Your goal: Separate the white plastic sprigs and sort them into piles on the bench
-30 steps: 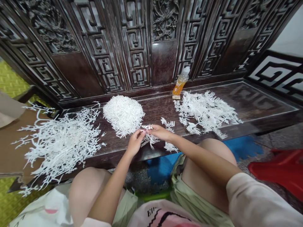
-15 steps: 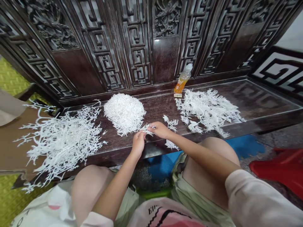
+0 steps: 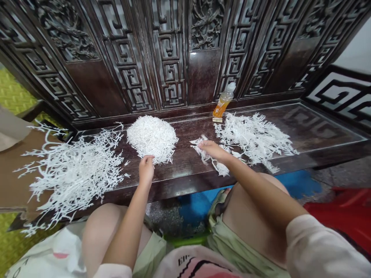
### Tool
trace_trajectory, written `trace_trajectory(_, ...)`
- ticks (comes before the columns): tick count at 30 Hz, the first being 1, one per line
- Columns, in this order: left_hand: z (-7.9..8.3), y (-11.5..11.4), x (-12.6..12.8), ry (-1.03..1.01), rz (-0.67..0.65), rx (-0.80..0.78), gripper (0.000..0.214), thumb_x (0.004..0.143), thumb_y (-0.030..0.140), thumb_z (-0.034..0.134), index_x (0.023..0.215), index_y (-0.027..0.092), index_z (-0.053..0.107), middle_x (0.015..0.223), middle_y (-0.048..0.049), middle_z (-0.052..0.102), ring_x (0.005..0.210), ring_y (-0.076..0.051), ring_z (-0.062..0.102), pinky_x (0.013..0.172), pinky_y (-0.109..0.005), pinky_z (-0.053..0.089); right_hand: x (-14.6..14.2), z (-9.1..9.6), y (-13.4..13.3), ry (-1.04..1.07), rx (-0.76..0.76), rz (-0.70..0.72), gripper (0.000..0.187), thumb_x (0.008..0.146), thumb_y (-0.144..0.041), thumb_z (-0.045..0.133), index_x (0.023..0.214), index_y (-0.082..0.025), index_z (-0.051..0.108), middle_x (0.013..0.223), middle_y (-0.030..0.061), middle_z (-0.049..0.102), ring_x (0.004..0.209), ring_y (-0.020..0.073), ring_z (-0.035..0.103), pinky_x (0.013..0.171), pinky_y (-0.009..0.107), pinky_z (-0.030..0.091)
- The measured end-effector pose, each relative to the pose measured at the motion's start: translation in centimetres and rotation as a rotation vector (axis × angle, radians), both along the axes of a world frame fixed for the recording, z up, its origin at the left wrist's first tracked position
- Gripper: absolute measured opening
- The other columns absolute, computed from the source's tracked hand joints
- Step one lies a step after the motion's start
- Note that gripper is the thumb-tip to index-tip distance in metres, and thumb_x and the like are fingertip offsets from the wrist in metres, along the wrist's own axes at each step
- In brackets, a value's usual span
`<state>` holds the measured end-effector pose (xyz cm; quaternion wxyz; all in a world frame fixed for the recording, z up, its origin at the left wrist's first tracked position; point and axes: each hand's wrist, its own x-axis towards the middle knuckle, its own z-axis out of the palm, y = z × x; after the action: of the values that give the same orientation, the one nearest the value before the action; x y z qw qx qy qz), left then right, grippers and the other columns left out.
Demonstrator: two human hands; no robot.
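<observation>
My left hand (image 3: 147, 169) is closed in a pinch at the front edge of a heaped mound of small white slivers (image 3: 152, 137); whatever its fingertips hold is too small to make out. Off to the right, my right hand (image 3: 214, 150) has its fingers closed on a white branched plastic sprig (image 3: 201, 148), which is smeared by motion. Just beneath that wrist lies another white sprig (image 3: 222, 169). Beyond it spreads a pile of frilly white branched pieces (image 3: 256, 135). At the left is a tangle of bare white branching stems (image 3: 78, 173).
All the piles lie on a dark wooden bench (image 3: 185, 133) with a carved lattice back (image 3: 169, 73). A bottle of orange drink (image 3: 222, 104) stands against the back. Brown cardboard (image 3: 17, 181) sits at far left, and a red plastic object (image 3: 342, 212) at lower right.
My hands have parted from one sprig held between them. The left moved left to the sliver mound; the right moved right and up to the loose sprigs.
</observation>
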<state>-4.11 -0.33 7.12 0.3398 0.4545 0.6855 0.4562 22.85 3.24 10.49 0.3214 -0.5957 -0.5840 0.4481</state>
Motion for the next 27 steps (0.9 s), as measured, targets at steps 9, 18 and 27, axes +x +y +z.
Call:
trace_trajectory(9,-1.7,-0.2,2.7,0.475,-0.237,0.098,0.030,0.077,0.034,0.041,0.097,0.018,0.057,0.101,-0.0106,0.054,0.101,-0.025,0.045,0.090,-0.037,0.032,-4.7,-0.5,-2.7,0.086,-0.135,0.198,0.022,0.072,-0.035,0.052,0.063,-0.015,0.050,0.065,-0.0002,0.055,0.056,0.0086,0.044,0.056,0.021,0.032)
trace_trajectory(18,-0.9,-2.7,6.2,-0.120,-0.457,0.081,0.028,0.075,0.043,0.046,0.071,0.017,0.053,0.066,0.0014,0.052,0.064,-0.011,0.047,0.064,-0.022,0.037,-6.1,-1.6,-3.5,0.202,-0.026,0.291,0.022,0.071,-0.035,0.054,0.070,-0.014,0.054,0.066,-0.0013,0.054,0.064,0.0097,0.047,0.064,0.022,0.036)
trace_trajectory(27,-1.4,-2.8,6.5,-0.608,-0.327,-0.235,0.020,0.066,0.035,0.046,0.066,0.016,0.050,0.061,0.0007,0.052,0.059,-0.010,0.047,0.057,-0.023,0.039,-6.9,-1.9,-3.6,0.126,-0.004,0.425,0.024,0.076,-0.036,0.049,0.072,-0.013,0.056,0.068,0.0003,0.058,0.065,0.0109,0.049,0.062,0.021,0.038)
